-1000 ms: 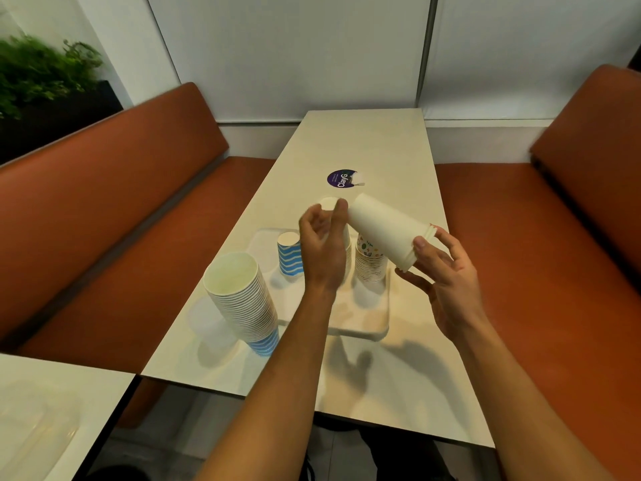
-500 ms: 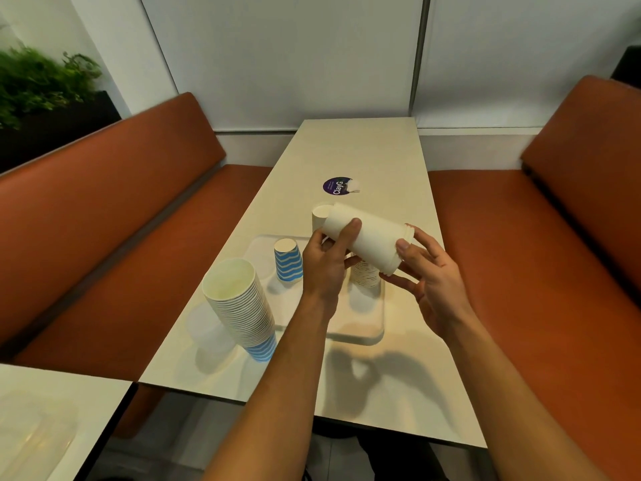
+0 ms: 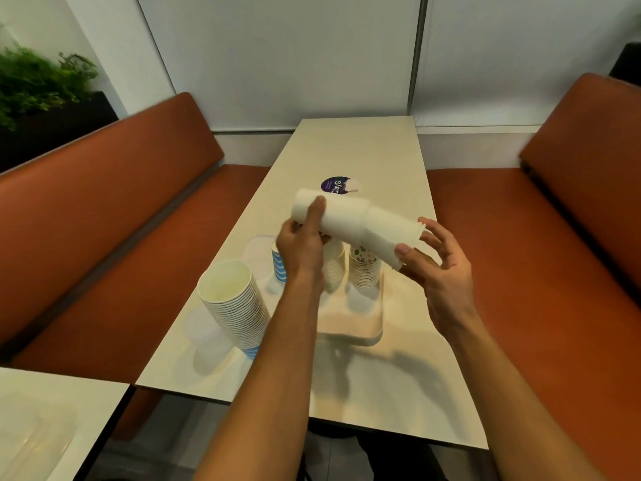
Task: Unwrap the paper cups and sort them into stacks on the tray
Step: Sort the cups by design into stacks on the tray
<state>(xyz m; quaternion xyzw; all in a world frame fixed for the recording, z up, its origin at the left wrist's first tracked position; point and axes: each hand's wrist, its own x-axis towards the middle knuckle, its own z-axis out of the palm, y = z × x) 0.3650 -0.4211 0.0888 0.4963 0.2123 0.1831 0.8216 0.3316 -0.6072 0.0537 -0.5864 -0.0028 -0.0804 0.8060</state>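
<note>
White paper cups (image 3: 353, 222), held sideways above the tray (image 3: 350, 324), are gripped by the left hand (image 3: 301, 248) and right hand (image 3: 440, 269), which hide part of the tray's stacks.

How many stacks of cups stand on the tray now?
3: a blue striped stack at left, a white stack in the middle, a leaf-print stack at right. Hands may hide more.

I see two bare forearms with no sleeves in frame, and both hands, the left hand (image 3: 301, 249) and the right hand (image 3: 440, 272), without gloves, rings, watch or wristband.
</note>
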